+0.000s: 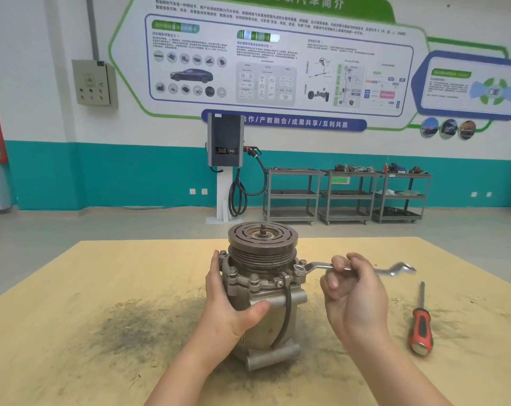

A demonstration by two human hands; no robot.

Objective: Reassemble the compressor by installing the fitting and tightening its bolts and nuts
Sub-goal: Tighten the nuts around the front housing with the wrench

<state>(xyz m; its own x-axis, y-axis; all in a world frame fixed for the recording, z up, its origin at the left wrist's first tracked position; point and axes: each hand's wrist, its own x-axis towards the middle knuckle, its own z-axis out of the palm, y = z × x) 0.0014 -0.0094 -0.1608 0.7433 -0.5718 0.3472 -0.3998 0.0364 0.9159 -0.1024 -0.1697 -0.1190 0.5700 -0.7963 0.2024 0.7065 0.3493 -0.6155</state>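
- Hands sit nearest, both reaching forward over the wooden table (pixel 72 288), whose top is smudged with dark grime to the left of the left hand.
- Left hand (pixel 230 300) grips the compressor (pixel 266 297) from its left side: fingers wrapped round the far side of the body, thumb pressed across the front of the housing.
- Compressor stands upright between the two hands, pulley (pixel 263 238) uppermost, a black cable running down its front just right of the left thumb.
- Bolts (pixel 254 278) stand up around the flange just above the left hand's fingers.
- Right hand (pixel 354 291) is curled round the shaft of the wrench (pixel 321 266), pinching it near the middle, palm turned toward the compressor.
- Wrench lies roughly level; its ring end sits over a bolt on the flange to the left of the right hand, and its other end juts out, blurred, to the right past the hand.
- Screwdriver (pixel 421 326) with a red and black handle lies on the table to the right of the right hand, apart from it.
- Beyond both hands, well past the table's far edge, a charging post (pixel 225 148) stands against the wall, with grey shelf carts (pixel 345 194) to its right.
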